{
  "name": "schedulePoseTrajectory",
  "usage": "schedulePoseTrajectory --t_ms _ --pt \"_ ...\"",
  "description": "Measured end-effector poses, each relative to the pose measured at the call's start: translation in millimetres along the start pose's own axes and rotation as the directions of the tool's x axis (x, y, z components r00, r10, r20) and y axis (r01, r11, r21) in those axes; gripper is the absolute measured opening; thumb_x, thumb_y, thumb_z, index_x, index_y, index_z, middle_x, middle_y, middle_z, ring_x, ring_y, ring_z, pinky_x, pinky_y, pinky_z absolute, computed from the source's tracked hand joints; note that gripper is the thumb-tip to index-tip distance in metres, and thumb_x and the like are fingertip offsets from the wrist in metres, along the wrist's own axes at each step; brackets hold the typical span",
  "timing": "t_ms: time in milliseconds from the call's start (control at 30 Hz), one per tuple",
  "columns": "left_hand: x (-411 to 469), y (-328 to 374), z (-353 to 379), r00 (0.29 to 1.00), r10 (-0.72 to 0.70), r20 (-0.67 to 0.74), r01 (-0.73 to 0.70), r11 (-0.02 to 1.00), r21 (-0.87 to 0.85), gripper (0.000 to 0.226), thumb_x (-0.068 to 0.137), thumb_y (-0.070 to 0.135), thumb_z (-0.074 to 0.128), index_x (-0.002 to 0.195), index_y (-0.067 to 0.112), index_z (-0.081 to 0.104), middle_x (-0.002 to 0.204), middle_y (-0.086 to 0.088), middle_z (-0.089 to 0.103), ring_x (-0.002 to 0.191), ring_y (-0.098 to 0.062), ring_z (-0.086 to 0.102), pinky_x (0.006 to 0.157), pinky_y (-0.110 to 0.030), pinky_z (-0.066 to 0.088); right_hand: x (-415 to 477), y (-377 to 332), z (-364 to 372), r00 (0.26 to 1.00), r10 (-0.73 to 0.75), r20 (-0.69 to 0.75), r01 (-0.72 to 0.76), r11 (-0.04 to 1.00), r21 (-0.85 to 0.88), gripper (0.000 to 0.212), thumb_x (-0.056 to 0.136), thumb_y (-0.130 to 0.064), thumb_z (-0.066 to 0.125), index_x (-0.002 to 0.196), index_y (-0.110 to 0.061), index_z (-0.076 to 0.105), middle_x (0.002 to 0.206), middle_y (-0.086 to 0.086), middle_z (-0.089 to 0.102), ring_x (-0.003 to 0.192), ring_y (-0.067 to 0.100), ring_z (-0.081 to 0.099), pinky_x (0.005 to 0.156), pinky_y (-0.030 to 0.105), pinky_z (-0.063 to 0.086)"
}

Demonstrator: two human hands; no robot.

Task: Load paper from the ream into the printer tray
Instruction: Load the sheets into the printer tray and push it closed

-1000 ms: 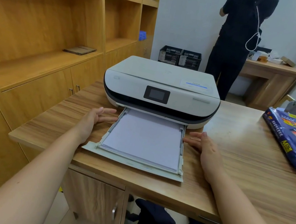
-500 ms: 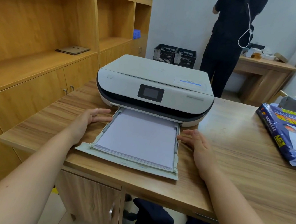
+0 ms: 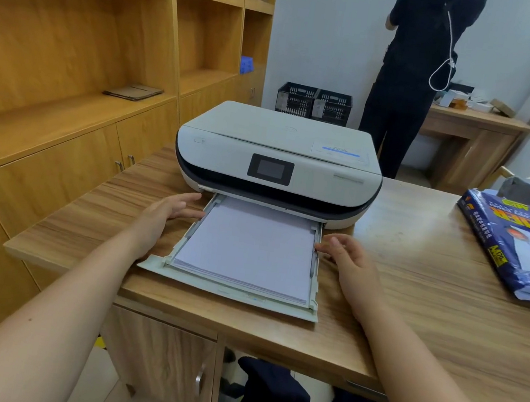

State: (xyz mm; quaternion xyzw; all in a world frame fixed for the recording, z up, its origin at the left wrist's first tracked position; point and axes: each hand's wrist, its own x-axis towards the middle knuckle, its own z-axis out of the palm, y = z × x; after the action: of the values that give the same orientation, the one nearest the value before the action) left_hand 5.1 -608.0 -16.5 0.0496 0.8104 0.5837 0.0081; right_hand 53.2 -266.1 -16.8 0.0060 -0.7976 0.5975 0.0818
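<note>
Both hands lie open and hold nothing: the left hand (image 3: 167,213) rests on the desk with its fingertips against the left wall of the tray (image 3: 228,292), and the right hand (image 3: 348,262) sits at the right wall, fingers loosely curled, touching or just beside the rail there. White paper (image 3: 247,249) lies flat inside the pulled-out tray, its far edge running under the printer (image 3: 279,159). Loading looks done, so the step in hand is likely squaring the stack or setting the side guides; the next move probably calls for an even push from both sides so the tray slides straight in without skewing the sheets. At the right edge of the wooden desk (image 3: 430,290) lies the ream (image 3: 520,248), its blue wrapper torn open at the near end, well apart from the tray. Wooden shelves (image 3: 73,57) fill the left wall, two black crates (image 3: 313,102) stand on the floor behind, and a person in dark clothes (image 3: 415,69) stands at another desk, back turned.
</note>
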Motion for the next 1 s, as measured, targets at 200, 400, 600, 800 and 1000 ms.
schedulePoseTrajectory --t_ms 200,400,600,800,1000 --pt "-7 14 7 1.000 0.001 -0.002 0.000 0.962 0.272 0.043 0.100 0.043 0.033 0.139 0.059 0.026 0.150 0.002 0.042 0.142 -0.023 0.027 0.111 -0.035 0.024 -4 0 0 0.966 -0.235 0.105 0.256 0.821 -0.510 0.048 0.089 -0.037 0.063 0.134 -0.029 0.051 0.153 -0.009 0.032 0.144 0.015 0.011 0.117 0.041 0.014" --pt "-47 44 39 0.951 0.247 0.189 -0.292 0.508 0.810 0.057 0.094 0.062 0.016 0.147 0.050 -0.002 0.159 0.012 -0.013 0.142 -0.020 -0.029 0.113 -0.052 -0.020 -28 -19 16 0.903 -0.384 0.192 0.393 0.559 -0.730 0.074 0.095 -0.048 0.048 0.153 -0.029 0.006 0.160 -0.012 -0.014 0.144 0.011 -0.025 0.120 0.035 -0.008" --pt "-82 28 66 0.918 0.357 0.174 -0.298 0.330 0.896 0.066 0.092 0.068 0.015 0.146 0.046 -0.017 0.151 0.003 -0.042 0.134 -0.028 -0.044 0.109 -0.053 -0.024 -55 -23 34 0.818 -0.420 0.392 0.550 0.374 -0.747 0.077 0.095 -0.057 0.034 0.153 -0.025 -0.004 0.160 -0.009 -0.017 0.143 0.007 -0.028 0.116 0.031 -0.015" --pt "-93 10 77 0.937 0.314 0.155 -0.245 0.271 0.931 0.070 0.089 0.074 0.009 0.147 0.045 -0.017 0.153 0.001 -0.039 0.136 -0.031 -0.040 0.105 -0.062 -0.022 -69 -5 45 0.779 -0.415 0.469 0.584 0.208 -0.785 0.076 0.095 -0.061 0.029 0.155 -0.018 0.011 0.163 0.004 0.010 0.150 0.023 0.000 0.114 0.047 0.010" --pt "-95 8 79 0.954 0.258 0.153 -0.226 0.283 0.932 0.074 0.089 0.075 0.019 0.146 0.045 -0.019 0.151 0.000 -0.042 0.136 -0.030 -0.041 0.104 -0.063 -0.024 -63 -6 46 0.788 -0.388 0.477 0.572 0.174 -0.802 0.075 0.092 -0.070 0.025 0.154 -0.031 0.009 0.162 0.000 0.013 0.148 0.027 -0.002 0.112 0.052 0.006"
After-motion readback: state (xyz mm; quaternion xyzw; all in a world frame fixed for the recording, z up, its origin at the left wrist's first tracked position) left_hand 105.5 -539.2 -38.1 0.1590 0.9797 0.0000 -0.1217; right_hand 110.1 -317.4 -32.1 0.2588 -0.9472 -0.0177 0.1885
